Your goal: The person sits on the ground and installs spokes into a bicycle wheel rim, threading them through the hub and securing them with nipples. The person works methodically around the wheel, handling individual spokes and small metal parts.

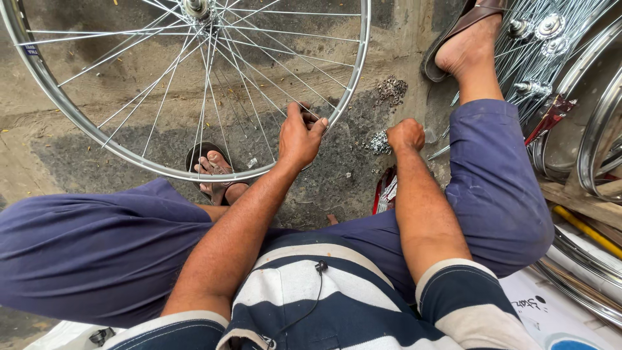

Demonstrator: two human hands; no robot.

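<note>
He is lacing spokes: left hand (299,137) pinches the wheel rim (337,107), right hand (405,135) fisted beside loose nipples (378,142), one needed next.

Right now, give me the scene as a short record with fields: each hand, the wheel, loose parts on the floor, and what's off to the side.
left hand: grips the rim of the spoked wheel at its lower edge
right hand: closed in a fist over a pile of small metal parts, contents hidden
wheel: silver rim, thin spokes, hub at top of view
floor: second pile of small parts on concrete
side: stacked rims at the person's right
</note>
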